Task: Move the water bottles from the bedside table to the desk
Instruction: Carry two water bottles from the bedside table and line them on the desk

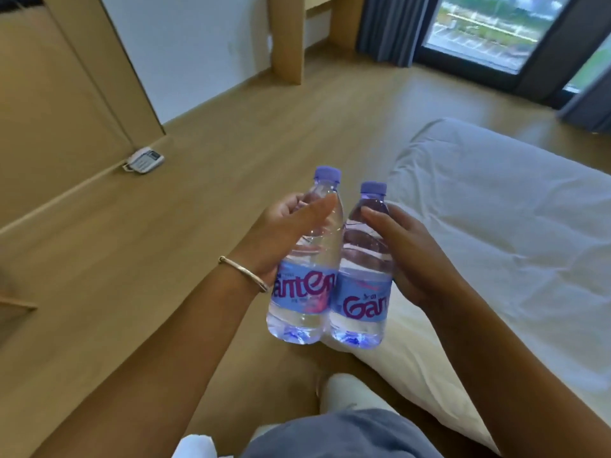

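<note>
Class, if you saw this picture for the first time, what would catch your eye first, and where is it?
Two clear water bottles with purple caps, side by side at centre: the left bottle in the left hand, the right bottle in the right hand. A white bed fills the right.

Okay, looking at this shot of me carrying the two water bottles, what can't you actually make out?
Head view:
- Left clear plastic bottle: label end hidden behind the right clear plastic bottle.
- Right bottle's label: curves out of sight.
- Left hand, right hand: fingers hidden behind bottles.
- White telephone: buttons too small.
- Desk: not identifiable.
</note>
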